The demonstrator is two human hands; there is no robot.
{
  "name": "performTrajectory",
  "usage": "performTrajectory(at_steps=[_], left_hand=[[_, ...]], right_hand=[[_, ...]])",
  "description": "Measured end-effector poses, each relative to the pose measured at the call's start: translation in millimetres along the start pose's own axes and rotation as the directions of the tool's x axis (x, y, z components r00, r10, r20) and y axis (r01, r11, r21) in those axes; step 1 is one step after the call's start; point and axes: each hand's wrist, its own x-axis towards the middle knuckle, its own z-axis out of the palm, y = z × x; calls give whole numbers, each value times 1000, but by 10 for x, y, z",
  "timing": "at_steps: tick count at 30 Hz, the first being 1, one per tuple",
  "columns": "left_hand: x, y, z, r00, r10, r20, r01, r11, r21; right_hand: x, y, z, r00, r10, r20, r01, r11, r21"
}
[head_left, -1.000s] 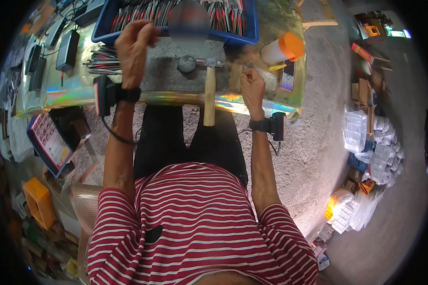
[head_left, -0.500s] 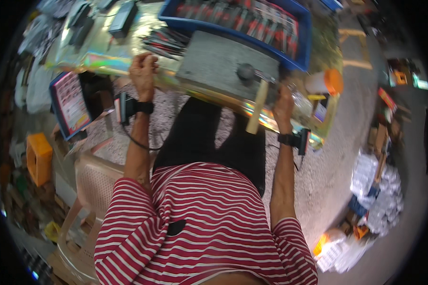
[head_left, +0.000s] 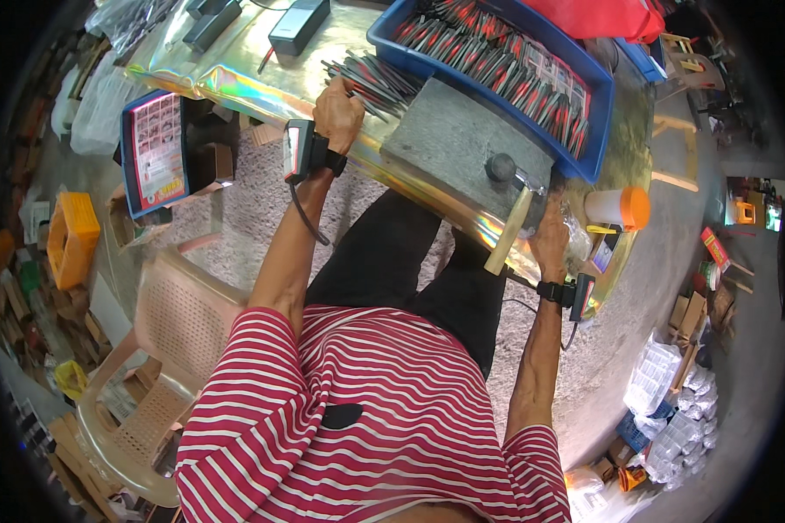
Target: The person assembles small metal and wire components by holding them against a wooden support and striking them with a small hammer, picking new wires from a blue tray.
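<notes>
My left hand is at the table's front edge, with fingers curled in against the near left end of a loose pile of slim black and red pieces. What the fingers hold, if anything, is hidden. A grey stone-like slab lies to the right of the pile. Across its right part rests a hammer, its round metal head on the slab and its pale wooden handle jutting over the front edge. Just right of the handle is my right hand, beside a clear plastic bag; its fingertips are in shadow.
Behind the slab stands a blue tray full of similar black and red pieces. A clear jar with an orange lid lies at the right. Dark boxes sit at the far left. A plastic chair stands left of me.
The view has turned, shifting the table to the right in the picture. My left hand has moved forward against the pile of pieces. My right hand stays beside the hammer handle.
</notes>
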Motion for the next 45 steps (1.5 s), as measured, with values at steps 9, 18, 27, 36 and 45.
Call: performTrajectory(at_steps=[9, 18, 27, 36, 45], left_hand=[[-122, 139, -132, 975, 155, 162, -169, 983, 76], [-179, 202, -113, 974, 123, 189, -145, 984, 105], [-167, 263, -64, 982, 40, 182, -87, 963, 257], [-115, 315, -190, 993, -68, 101, 47, 979, 198], [-92, 269, -117, 1000, -19, 16, 14, 959, 282]], right_hand=[[0, 108, 27, 869, 453, 198, -466, 615, 636], [-50, -25, -29, 790, 582, 191, -458, 354, 816], [-49, -58, -29, 776, 611, 154, -445, 359, 820], [-27, -41, 59, 797, 589, 134, -408, 362, 838], [-44, -43, 86, 784, 617, 70, -413, 435, 800]])
